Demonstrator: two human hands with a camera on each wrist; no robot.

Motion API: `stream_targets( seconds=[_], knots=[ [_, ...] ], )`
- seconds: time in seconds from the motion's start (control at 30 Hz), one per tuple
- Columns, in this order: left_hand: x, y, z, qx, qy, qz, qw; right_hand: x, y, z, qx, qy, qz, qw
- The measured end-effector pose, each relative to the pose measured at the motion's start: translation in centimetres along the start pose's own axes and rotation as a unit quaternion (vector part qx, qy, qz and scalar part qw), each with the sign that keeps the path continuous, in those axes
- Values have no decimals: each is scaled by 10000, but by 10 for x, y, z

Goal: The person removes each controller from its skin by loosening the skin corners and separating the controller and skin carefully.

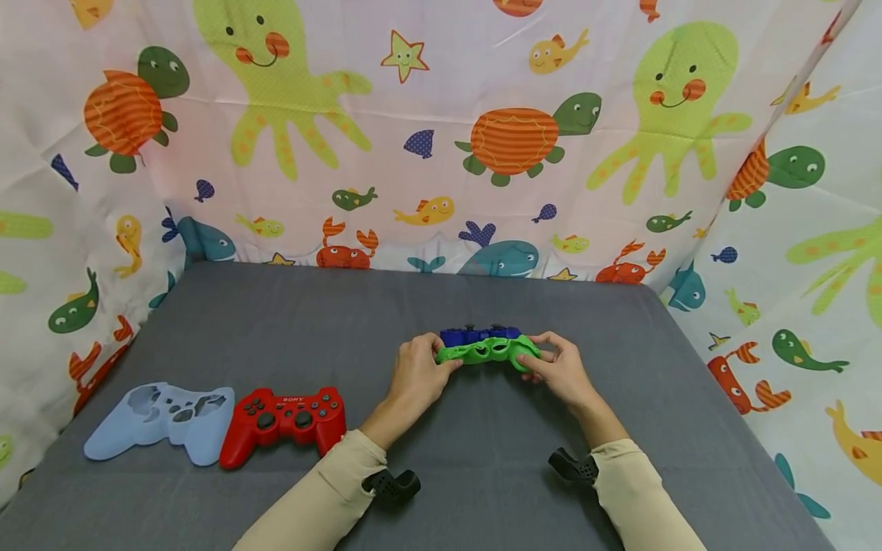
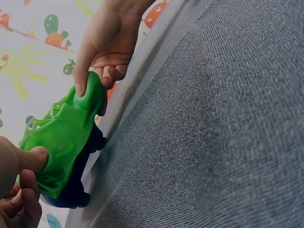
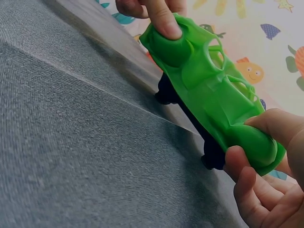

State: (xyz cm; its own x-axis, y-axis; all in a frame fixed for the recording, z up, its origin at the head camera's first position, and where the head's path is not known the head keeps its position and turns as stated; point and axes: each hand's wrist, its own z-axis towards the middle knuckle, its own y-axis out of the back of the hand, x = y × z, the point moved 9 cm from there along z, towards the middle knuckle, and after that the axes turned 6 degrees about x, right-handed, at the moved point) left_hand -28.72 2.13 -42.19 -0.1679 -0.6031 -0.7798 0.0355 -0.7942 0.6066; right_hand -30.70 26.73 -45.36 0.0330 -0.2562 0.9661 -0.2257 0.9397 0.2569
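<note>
A green silicone controller cover (image 1: 485, 350) is stretched partly over a blue game controller (image 1: 475, 335), whose blue side shows along the far edge in the head view. My left hand (image 1: 420, 371) grips one end of the cover, and the thumb presses on its green surface. At the other end my right hand (image 1: 561, 371) pinches the cover between thumb and fingers. In the right wrist view the green cover (image 3: 209, 90) hangs loose and wrinkled around its openings, with dark controller parts (image 3: 213, 154) sticking out underneath. Both hands hold the pair above the table.
On the left of the grey table (image 1: 496, 474) lie a light blue silicone cover (image 1: 168, 421) and a red game controller (image 1: 282, 421), side by side and touching. A curtain with sea animals (image 1: 441, 176) hangs behind the table and at its sides.
</note>
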Motion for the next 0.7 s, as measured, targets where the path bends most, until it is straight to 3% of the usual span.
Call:
stream_targets(
  seconds=[0.43, 0.7],
  knots=[
    [-8, 6, -3, -335, -276, 437, 9981, 3, 0, -2, -157, -16, -81, 9998],
    [-12, 7, -8, -688, -463, 1331, 9876, 11, -9, -3, -273, -144, -135, 9994]
  ],
)
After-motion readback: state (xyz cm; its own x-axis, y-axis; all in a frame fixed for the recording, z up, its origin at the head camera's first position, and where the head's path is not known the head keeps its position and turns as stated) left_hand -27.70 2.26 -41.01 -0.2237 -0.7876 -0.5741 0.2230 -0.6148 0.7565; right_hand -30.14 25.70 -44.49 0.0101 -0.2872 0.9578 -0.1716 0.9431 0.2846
